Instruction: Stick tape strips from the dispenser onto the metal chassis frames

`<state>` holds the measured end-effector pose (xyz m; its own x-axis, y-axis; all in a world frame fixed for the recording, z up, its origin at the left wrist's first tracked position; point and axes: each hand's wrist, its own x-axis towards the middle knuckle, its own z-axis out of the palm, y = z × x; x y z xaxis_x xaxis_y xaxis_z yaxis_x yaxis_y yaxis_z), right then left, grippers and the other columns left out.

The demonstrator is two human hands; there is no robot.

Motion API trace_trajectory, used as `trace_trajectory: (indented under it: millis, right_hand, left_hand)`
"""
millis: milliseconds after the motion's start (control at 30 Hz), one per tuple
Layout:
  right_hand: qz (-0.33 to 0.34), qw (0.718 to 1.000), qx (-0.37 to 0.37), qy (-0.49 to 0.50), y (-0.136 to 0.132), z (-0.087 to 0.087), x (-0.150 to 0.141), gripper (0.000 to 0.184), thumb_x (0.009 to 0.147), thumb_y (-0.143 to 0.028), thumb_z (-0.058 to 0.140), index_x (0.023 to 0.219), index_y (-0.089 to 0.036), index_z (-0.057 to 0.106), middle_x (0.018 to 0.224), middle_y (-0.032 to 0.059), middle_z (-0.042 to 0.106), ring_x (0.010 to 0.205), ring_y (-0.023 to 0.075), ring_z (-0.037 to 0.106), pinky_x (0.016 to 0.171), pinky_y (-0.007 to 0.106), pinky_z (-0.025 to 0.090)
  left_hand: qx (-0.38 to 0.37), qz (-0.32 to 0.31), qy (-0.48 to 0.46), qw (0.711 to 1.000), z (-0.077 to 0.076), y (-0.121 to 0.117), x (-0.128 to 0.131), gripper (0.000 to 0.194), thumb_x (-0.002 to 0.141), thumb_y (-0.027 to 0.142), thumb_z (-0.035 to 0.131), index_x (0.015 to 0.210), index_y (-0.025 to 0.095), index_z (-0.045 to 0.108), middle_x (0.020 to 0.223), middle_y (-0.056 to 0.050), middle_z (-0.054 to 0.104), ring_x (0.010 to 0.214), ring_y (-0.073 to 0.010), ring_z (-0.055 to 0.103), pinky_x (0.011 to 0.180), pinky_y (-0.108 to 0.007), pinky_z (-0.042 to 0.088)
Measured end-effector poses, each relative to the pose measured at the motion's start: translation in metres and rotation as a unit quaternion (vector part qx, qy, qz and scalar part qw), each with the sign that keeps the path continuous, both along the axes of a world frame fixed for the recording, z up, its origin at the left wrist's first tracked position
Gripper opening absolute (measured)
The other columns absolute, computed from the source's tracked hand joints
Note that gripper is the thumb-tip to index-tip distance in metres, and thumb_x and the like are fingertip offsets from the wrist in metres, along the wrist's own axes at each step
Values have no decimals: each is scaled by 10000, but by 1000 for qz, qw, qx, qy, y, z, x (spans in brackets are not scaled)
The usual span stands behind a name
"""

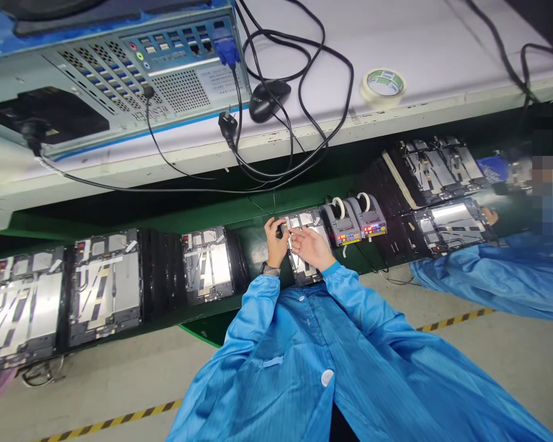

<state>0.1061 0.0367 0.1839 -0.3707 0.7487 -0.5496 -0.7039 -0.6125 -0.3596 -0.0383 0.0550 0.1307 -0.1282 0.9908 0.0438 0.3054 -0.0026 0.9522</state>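
Left hand [276, 240] pinches a small dark part [283, 229], right hand [311, 247] reaching in, its grip unclear!
Both work over a metal device frame [304, 274] on the green conveyor [253, 261], tape dispensers [341, 226] kept just beside, within easy reach.

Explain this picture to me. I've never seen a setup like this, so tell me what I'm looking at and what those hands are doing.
This is a single view from a camera worn on a person's head, looking down past their blue smock at their bare hands. Their left hand and right hand meet over a flat metal-backed panel on a long green surface, probably a conveyor. Whatever their fingertips pinch is too small to make out. Two tape dispensers stand just beside them, and more panels lie in a row. Beyond, a white bench holds a computer case, a mouse and a roll of masking tape. A co-worker's blue sleeve shows at right.
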Motion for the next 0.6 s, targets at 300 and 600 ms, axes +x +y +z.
trace_trajectory:
  millis: [300, 600]
  right_hand:
    - [8, 1000, 3, 0, 0, -4, 4, 294, 945, -407, 573, 1082, -170, 681, 817, 52, 674, 647, 174, 521, 610, 309, 452]
    - [15, 999, 18, -28, 2, -4, 4, 336, 946, -453, 553, 1075, -173, 687, 829, 64, 671, 650, 186, 504, 608, 318, 453]
  left_hand:
    - [-4, -9, 7, 1000, 1, 1, -2, 280, 925, 192, 616, 1186, 251, 697, 1464, -123, 459, 1452, -273, 436, 1034, -385, 510]
    - [5, -9, 17, 1000, -2, 1, -2, 230, 945, 219, 624, 1139, 239, 745, 1470, -114, 461, 1340, -259, 532, 1150, -435, 445]
